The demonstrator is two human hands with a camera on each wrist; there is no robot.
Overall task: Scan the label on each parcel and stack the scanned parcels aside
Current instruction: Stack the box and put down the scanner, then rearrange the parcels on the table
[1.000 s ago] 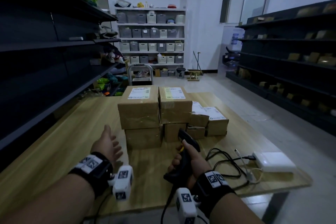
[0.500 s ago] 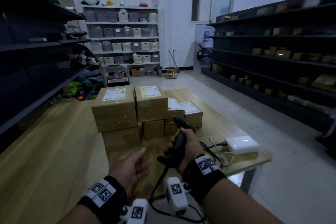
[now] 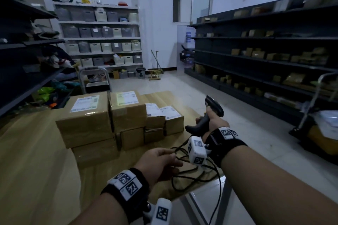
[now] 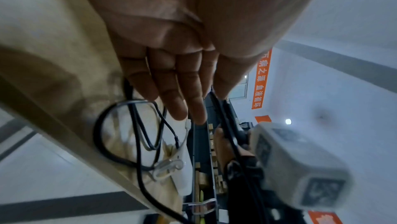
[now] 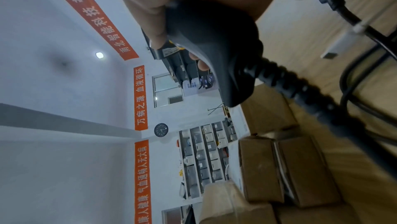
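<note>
Several brown cardboard parcels (image 3: 84,124) with white labels (image 3: 85,103) stand stacked in two layers on the wooden table (image 3: 36,170). My right hand (image 3: 212,124) grips a black barcode scanner (image 3: 213,107) by its handle. It holds the scanner raised to the right of the stack, clear of the parcels. The right wrist view shows the scanner handle (image 5: 210,46) with its thick cable (image 5: 311,105) leaving the bottom. My left hand (image 3: 159,160) is low in front of the stack. Its fingers (image 4: 176,83) are straight and touch the looped black cable (image 3: 197,179).
The table's right edge (image 3: 201,193) runs just under the cable loops. A white box (image 4: 184,176) lies near the cable. Dark shelving (image 3: 265,60) lines both sides. A trolley (image 3: 95,78) stands behind the table and a cart (image 3: 320,115) at the right.
My right hand has lifted the scanner up and to the right. My left hand has crossed from beside the parcels to the cable. The view has swung right.
</note>
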